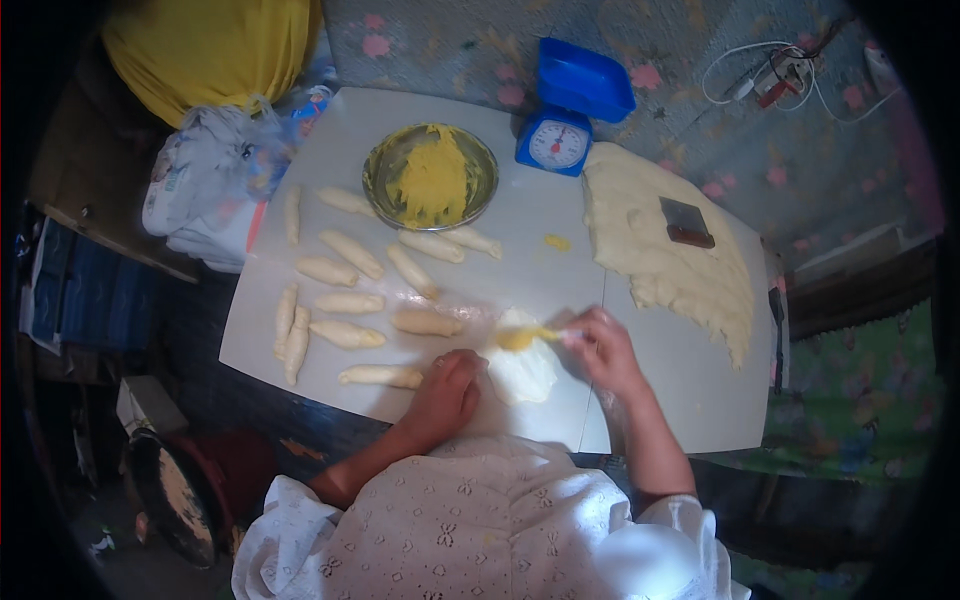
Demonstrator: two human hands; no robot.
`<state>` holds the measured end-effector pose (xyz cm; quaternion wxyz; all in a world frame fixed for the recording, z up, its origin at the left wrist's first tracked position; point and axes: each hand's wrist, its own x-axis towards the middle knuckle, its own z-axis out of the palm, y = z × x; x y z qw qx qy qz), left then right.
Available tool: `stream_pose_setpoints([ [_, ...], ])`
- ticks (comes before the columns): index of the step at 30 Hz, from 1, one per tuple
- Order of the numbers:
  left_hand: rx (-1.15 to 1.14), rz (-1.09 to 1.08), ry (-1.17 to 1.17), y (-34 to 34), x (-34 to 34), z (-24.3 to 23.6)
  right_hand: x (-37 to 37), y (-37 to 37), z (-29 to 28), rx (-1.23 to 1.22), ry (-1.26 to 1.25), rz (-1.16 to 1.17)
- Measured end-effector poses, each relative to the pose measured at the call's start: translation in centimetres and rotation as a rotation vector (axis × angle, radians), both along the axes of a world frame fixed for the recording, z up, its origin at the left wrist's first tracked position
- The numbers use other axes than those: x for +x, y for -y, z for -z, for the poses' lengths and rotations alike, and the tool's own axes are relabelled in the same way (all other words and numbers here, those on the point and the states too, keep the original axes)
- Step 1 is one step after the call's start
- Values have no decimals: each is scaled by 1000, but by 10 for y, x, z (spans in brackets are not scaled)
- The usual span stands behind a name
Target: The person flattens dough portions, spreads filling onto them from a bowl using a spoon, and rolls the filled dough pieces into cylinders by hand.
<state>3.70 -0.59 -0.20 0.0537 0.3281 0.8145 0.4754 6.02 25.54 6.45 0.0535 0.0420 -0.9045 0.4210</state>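
My right hand (603,350) is closed round the handle of a spoon (553,334), blurred by motion. Yellow filling (516,339) sits at its tip, over a thin, flat piece of pale dough (526,376) on the table. Just left of that dough, my left hand (449,388) rests with its fingers curled; whether anything is inside them is hidden. Several rolled dough pieces (347,333) lie to the left, the nearest beside my left hand. Beyond them stands a round metal bowl (484,205) with yellow filling (432,177) in it.
At the table's (690,385) right lies a large dough sheet (650,230) with a dark-bladed scraper (687,222) on it. A blue kitchen scale (556,145) stands at the back by the wall. A yellow smear (557,242) marks the tabletop. Plastic bags (205,180) crowd the left edge.
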Motion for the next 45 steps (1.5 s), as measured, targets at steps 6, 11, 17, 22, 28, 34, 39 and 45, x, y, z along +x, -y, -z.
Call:
stream_pose_setpoints([
  [6,-47,20,-54,-5,1,3,74,5,36,353,-158,91],
  [11,-66,42,-79,-8,-1,-4,90,12,30,440,-48,266],
  [17,-86,41,-136,-10,0,-5,86,22,21,244,-90,325],
  [22,-80,18,-175,-6,0,0,96,6,6,357,156,454],
  [28,-99,27,-203,-9,1,-2,73,17,-3,194,93,250],
  [34,15,-49,-78,-5,1,13,28,13,15,295,20,-36],
  [39,36,-52,-39,-4,0,15,8,0,13,199,12,-56],
  [45,-5,-39,-60,-4,0,11,28,-24,12,338,52,132],
])
